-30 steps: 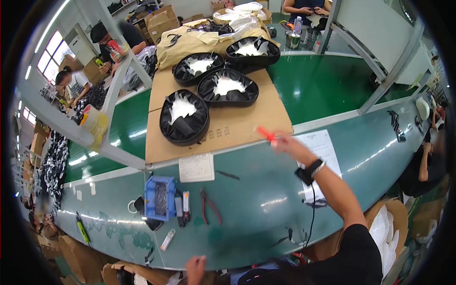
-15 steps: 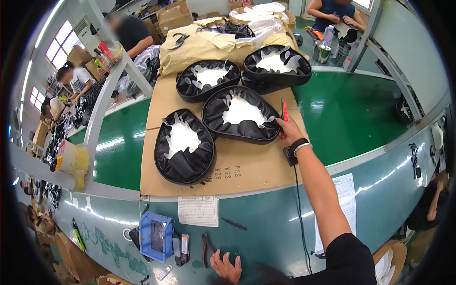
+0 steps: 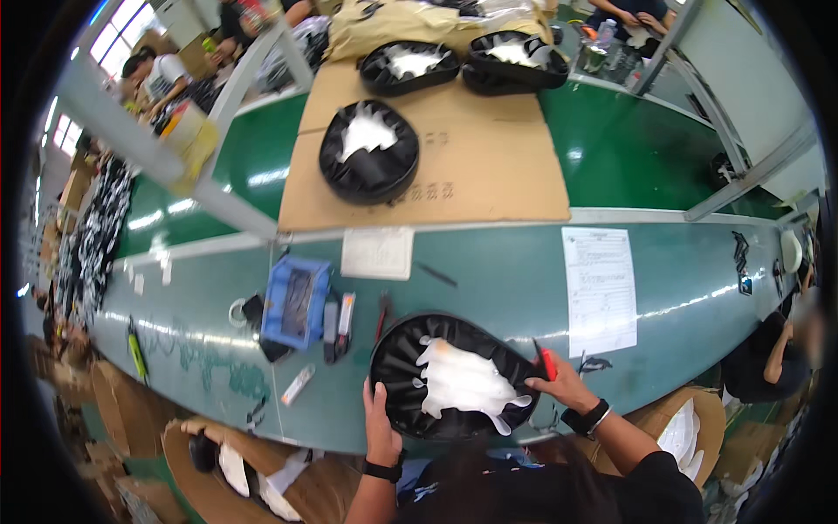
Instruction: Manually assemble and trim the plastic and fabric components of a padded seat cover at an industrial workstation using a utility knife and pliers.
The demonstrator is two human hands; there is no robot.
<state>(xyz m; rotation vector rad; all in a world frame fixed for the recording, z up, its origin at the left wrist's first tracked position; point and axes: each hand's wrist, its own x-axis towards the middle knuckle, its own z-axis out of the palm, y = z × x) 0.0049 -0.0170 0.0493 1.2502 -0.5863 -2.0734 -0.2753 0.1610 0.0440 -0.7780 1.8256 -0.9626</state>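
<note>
- black shell [image 3: 403,354], rounded, dark gathered lining, held at the near edge of the green table [image 3: 489,271], in front of the body; cannot tell whether its base rests on the tabletop
- white piece [image 3: 467,384] lies inside it, lobed tabs around its edge, a small tan patch near the top
- left hand [image 3: 381,425]: closed on the shell's near-left rim, fingers up along the wall
- right hand [image 3: 566,384]: wrapped around a red-handled tool [image 3: 548,365], thumb also on the shell's narrow right end; the tool's dark tip stands just outside the rim
- handling, my judgement: let the left hand bear most of the weight, since the right is shared with the tool; hold the rim level so the white piece does not slide; angle the tip away from lining and tabs; press on the rim, not the soft folds, which would probably crease
- clearance: dark-red pliers [image 3: 382,313] lie just beside the shell's far-left rim; mind them when turning it
</note>
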